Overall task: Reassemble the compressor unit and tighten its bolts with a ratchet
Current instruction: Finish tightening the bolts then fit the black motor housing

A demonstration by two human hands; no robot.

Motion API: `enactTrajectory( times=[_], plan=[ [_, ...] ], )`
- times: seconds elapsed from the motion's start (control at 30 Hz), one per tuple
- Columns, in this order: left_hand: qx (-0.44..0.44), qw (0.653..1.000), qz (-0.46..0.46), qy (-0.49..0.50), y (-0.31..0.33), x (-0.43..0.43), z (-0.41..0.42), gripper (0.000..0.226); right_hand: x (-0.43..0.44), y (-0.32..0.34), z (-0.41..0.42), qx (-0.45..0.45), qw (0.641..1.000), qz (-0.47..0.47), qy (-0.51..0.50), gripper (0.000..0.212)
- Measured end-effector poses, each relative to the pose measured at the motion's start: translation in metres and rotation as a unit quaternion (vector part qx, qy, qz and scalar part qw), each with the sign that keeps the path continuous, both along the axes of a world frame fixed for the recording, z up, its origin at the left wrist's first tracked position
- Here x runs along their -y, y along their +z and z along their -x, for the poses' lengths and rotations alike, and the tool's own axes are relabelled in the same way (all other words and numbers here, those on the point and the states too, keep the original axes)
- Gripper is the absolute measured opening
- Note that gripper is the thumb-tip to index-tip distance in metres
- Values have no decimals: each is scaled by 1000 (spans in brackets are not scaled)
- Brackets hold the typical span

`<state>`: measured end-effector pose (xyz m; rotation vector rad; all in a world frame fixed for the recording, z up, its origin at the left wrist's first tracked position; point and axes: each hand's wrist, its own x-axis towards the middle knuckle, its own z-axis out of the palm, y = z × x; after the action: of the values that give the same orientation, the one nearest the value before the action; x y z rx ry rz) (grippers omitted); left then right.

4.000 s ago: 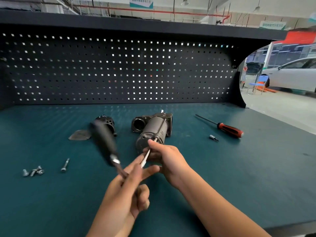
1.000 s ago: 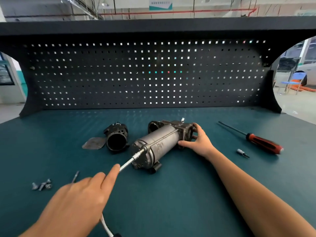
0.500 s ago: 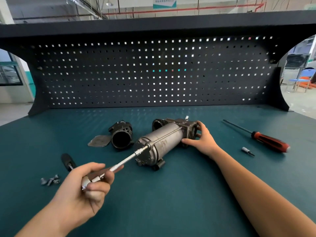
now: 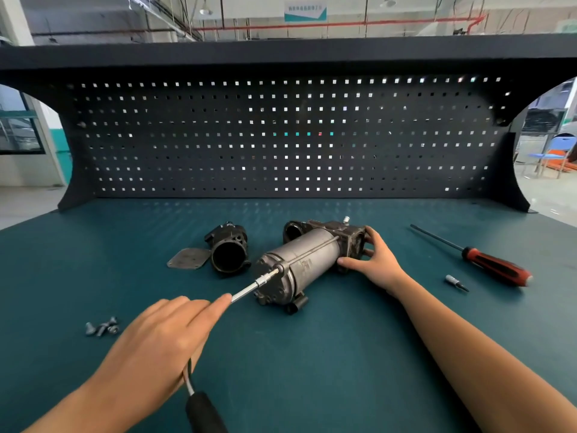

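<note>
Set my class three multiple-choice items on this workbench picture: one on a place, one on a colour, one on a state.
1. Relative to the compressor unit, the screwdriver lies:
A. to its left
B. to its right
C. on top of it

2. The screwdriver's handle is:
A. red and black
B. blue
C. yellow

3. The right hand:
A. lies flat on the bench
B. holds the screwdriver
C. grips the compressor unit's far end

Answers:
1 B: it lies out past the right hand.
2 A: the grip is red with black parts.
3 C: fingers and thumb wrap the far housing, while the left hand holds the ratchet against the near end.
</note>
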<state>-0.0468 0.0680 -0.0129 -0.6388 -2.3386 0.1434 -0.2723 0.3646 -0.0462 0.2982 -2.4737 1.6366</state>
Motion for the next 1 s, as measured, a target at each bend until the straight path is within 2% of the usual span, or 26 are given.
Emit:
enactTrajectory(
  times=[0.07, 0.13, 0.17, 0.23, 0.27, 0.3, 0.33, 0.4, 0.47, 0.53, 0.57, 0.6, 0.63, 0.67, 0.73, 0.77, 0.8, 0.83, 0.87, 0.9, 0.93, 0.97, 1.0],
  plan=[
    [-15, 1000, -8, 8, -1, 0, -1, 43, 0, 3, -2, 17, 999, -32, 4, 106],
    [-24, 1000, -6, 7, -1, -2, -2, 45, 4, 5, -12, 22, 996, -74, -39, 103],
    [-32, 999, 2, 11, -1, -4, -3, 46, 7, 6, -21, 1, 994, -76, -80, 93],
    [-58, 997, 41, 16, 1, -6, -5, 51, 19, 15, -46, -113, 982, -32, -148, 45],
    [-71, 995, 67, 12, 3, -6, -5, 53, 27, 22, -61, -154, 977, 1, -147, 24],
    [-81, 992, 92, 10, 9, -5, -5, 55, 36, 28, -76, -163, 979, 23, -118, 29],
    [-83, 990, 111, 3, 15, -3, -4, 56, 48, 33, -89, -132, 988, 34, -72, 39],
    [-86, 985, 149, -10, 25, 1, -2, 58, 75, 44, -120, 2, 998, 38, 44, 50],
    [-91, 983, 161, -3, 24, 4, -1, 58, 101, 49, -143, 152, 975, 76, 141, 49],
    [-68, 986, 154, 20, 12, 0, -3, 59, 124, 48, -152, 225, 948, 149, 167, 42],
    [-52, 988, 144, 25, 5, -3, -4, 54, 132, 46, -152, 242, 939, 185, 161, 37],
    [-37, 990, 131, 27, 0, -4, -4, 37, 137, 45, -152, 251, 932, 213, 154, 34],
    [-12, 995, 94, 37, 0, -5, -5, 35, 140, 43, -151, 253, 927, 231, 151, 30],
    [26, 997, 51, 47, -1, -6, -4, 44, 142, 42, -152, 254, 924, 245, 151, 28],
    [148, 980, -112, 71, 6, -16, -6, 29, 143, 40, -153, 256, 917, 265, 152, 24],
    [244, 931, -266, 57, 11, -21, -7, 28, 142, 38, -154, 257, 914, 273, 153, 24],
    [333, 830, -446, 34, 14, -23, -8, 26, 142, 38, -155, 259, 911, 281, 154, 25],
    [400, 687, -606, 15, 16, -21, -4, 23, 142, 38, -156, 261, 908, 289, 157, 25],
    [448, 530, -720, -2, 20, -20, -1, 25, 141, 39, -157, 264, 903, 296, 163, 25],
    [467, 378, -799, -24, 21, -19, 1, 33, 142, 40, -157, 265, 901, 298, 168, 26],
    [454, 263, -850, -36, 23, -20, 1, 38, 142, 41, -158, 262, 904, 291, 172, 26],
    [437, 206, -875, -36, 22, -19, 2, 35, 141, 41, -157, 252, 913, 272, 170, 27],
    [433, 205, -878, -29, 23, -23, 2, 28, 140, 42, -158, 238, 925, 246, 163, 29]
  ],
)
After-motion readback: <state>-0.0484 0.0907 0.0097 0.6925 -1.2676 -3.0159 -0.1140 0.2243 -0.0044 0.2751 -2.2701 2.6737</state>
